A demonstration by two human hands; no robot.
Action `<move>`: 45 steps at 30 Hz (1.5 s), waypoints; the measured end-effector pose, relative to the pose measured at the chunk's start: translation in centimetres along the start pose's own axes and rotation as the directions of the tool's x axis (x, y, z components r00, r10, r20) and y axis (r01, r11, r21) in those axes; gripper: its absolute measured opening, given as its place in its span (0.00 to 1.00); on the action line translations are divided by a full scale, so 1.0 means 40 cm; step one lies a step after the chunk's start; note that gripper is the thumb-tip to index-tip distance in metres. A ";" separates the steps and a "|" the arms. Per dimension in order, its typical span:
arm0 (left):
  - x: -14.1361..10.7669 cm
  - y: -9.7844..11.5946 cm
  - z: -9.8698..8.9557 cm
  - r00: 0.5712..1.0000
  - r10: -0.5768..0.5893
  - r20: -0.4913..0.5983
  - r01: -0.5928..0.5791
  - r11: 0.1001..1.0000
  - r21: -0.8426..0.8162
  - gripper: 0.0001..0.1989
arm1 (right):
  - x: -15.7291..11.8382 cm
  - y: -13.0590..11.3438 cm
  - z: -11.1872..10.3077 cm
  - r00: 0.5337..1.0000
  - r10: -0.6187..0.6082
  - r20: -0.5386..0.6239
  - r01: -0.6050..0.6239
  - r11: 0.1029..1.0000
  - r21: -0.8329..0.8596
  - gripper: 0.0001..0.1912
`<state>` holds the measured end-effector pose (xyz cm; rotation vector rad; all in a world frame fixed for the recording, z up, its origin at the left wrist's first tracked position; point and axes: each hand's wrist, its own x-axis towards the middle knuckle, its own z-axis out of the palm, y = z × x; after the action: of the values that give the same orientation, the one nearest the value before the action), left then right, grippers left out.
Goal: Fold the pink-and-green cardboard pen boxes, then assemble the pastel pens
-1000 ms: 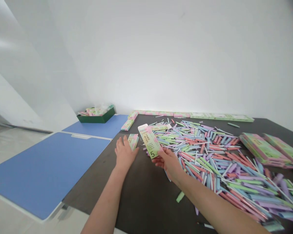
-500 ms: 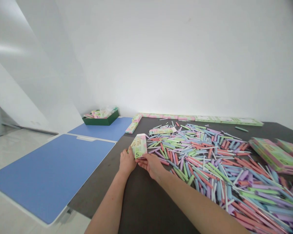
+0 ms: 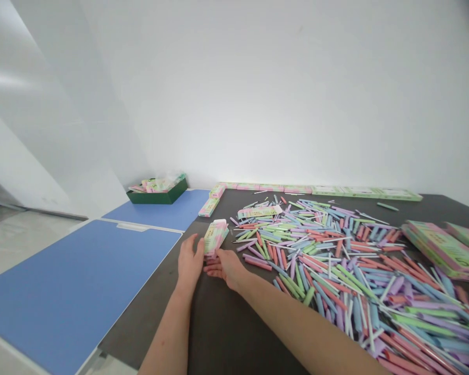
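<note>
A pastel pink, green and yellow pen box [image 3: 216, 237] is tilted over the dark tabletop, its pale flap end pointing away from me. My right hand [image 3: 227, 268] pinches its near end between thumb and fingers. Just left of the box, my left hand [image 3: 190, 258] has its thumb apart from its fingers. The thumb is close to the box's left edge; whether it touches cannot be made out. Loose pens and pen parts [image 3: 305, 250] in red, blue, green, purple and white spread to the right. Another pastel box [image 3: 260, 211] lies among them.
Closed pastel boxes [image 3: 271, 187] line the table's back edge by the wall, and one [image 3: 208, 207] lies at the left edge. Stacked boxes [image 3: 443, 249] sit at the right. A green tray [image 3: 156, 198] with packaging stands on the blue table [image 3: 86, 281].
Both hands and the box have shifted left and slightly down in view. The left hand has come off the box's side, and the box now shows a narrower, tilted face.
</note>
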<state>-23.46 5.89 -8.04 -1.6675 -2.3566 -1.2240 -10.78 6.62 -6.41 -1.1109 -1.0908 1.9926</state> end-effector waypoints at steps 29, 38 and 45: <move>-0.041 -0.017 0.040 0.987 0.094 0.129 -0.138 0.912 0.387 0.28 | 0.315 -0.304 -0.599 0.915 -0.399 0.058 -0.031 -0.214 -0.976 0.18; -0.028 -0.022 0.042 0.986 0.115 0.124 -0.159 0.876 0.455 0.32 | 0.244 -0.295 -0.624 0.899 -0.404 0.169 0.026 -0.337 -0.941 0.17; -0.017 -0.031 0.041 0.990 0.129 0.056 -0.141 0.904 0.405 0.41 | 0.049 -0.293 -0.621 0.826 -0.487 0.282 0.092 -0.378 -0.921 0.22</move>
<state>-23.50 6.15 -10.18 -1.6723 -2.2590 -0.6294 11.38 22.87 -4.65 -1.3402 -2.6445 -0.1431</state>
